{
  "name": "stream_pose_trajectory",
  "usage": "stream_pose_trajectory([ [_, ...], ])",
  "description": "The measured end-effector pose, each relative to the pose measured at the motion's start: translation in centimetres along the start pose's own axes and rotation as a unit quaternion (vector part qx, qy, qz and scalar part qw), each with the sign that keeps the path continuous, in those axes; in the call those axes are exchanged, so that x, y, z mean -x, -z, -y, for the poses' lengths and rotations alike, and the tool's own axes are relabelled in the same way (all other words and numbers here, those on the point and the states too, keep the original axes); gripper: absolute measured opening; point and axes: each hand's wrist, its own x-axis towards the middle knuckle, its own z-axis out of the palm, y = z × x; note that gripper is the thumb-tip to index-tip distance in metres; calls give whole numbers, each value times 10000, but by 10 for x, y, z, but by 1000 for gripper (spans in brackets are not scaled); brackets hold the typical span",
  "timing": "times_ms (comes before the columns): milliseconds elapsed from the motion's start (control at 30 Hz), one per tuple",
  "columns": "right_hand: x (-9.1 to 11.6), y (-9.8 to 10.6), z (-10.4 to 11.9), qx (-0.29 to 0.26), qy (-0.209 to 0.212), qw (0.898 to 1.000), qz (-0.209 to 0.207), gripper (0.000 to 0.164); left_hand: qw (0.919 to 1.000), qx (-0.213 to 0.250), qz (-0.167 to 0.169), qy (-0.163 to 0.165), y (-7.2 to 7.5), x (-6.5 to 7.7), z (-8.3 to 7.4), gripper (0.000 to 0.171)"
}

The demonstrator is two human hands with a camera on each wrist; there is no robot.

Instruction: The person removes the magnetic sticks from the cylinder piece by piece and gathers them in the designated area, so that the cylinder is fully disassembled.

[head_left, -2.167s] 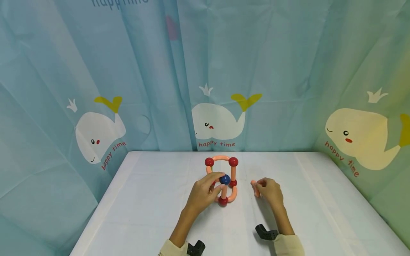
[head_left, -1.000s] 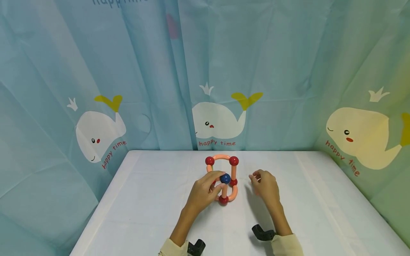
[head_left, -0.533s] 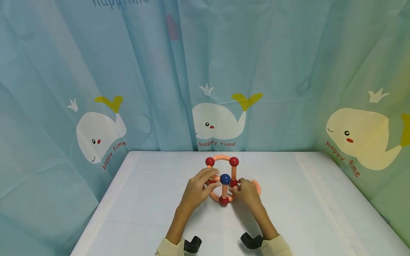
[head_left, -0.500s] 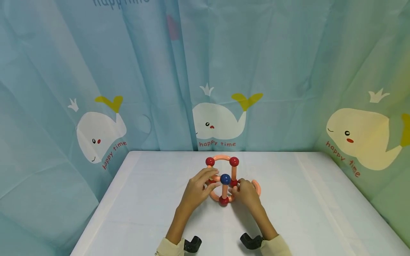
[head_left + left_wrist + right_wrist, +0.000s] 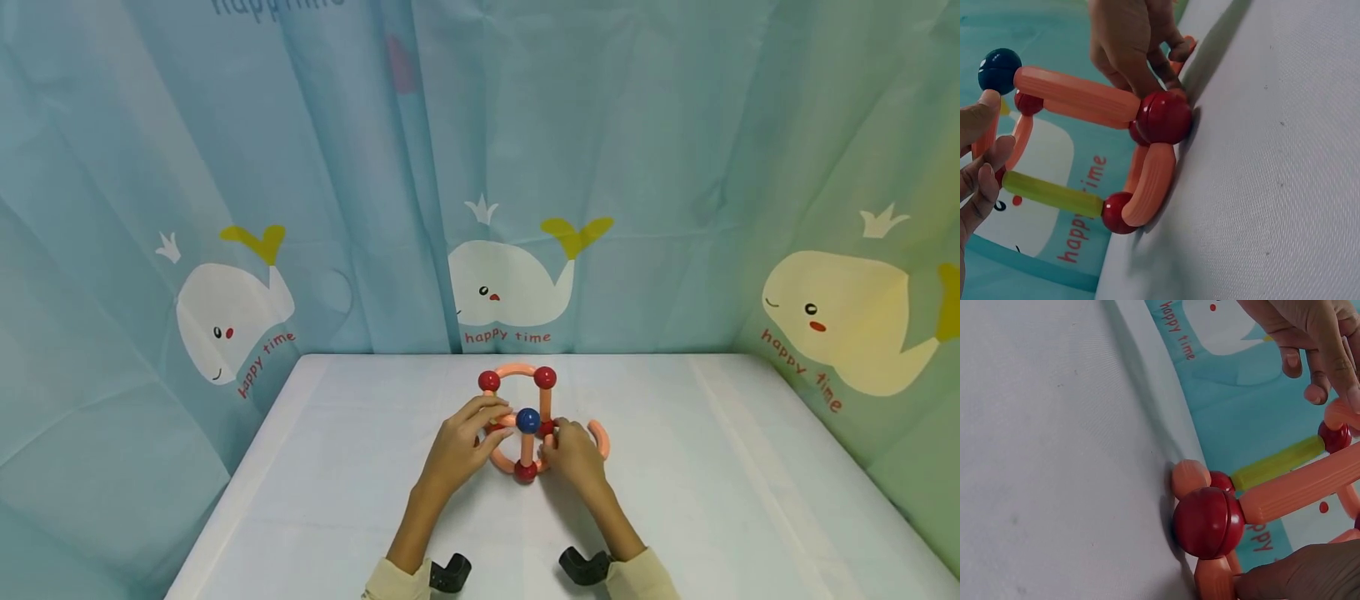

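Note:
A frame of magnetic rods and balls stands on the table, with a blue ball on top of an upright orange rod. My left hand has its thumb and fingers around the upper curved orange rod beside that ball. How firmly it grips is unclear. Low at the frame's right side, my right hand pinches a bottom curved orange rod next to a red ball. A yellow-green rod forms a far upright. Another curved orange rod lies just right of my right hand.
The white table carries the frame near its far middle. A blue curtain with printed whales hangs behind the table and along its sides. Black wrist mounts sit at both sleeves.
My left hand has slid left, off the blue ball. My right hand has let go of the loose curved rod and moved left to the frame's base. Little differs over the last half second.

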Motion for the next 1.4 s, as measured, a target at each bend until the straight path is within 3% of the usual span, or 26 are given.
stream_pose_trajectory([
  [267, -4, -3, -4, -474, 65, 9987, -148, 44, 9999, -9, 121, -75, 0, 0, -3, 25],
  [700, -7, -13, -11, -940, 112, 9933, -667, 31, 9994, -183, -27, -285, -9, 3, -5, 27],
  [867, -5, -2, -9, -708, 132, 9951, -683, 29, 9992, -225, -36, -315, -9, 2, -5, 27],
  [967, -3, 12, -4, -672, 361, 9928, -921, 21, 9985, -276, -113, -451, -8, 1, -6, 28],
  [1067, -2, 28, 3, -1083, 782, 9851, -1087, 18, 9979, -326, -165, -539, -8, 0, -6, 30],
  [1167, -1, 41, 7, -1755, 1324, 9699, -1049, 18, 9976, -376, -175, -547, -9, 0, -5, 31],
  [1300, 4, 52, 12, -2399, 2096, 9463, -552, 16, 9973, -404, -211, -578, -8, -1, -5, 31],
  [1400, 6, 53, 12, -2453, 2626, 9331, -120, 22, 9970, -421, -246, -601, -8, -1, -5, 30],
])
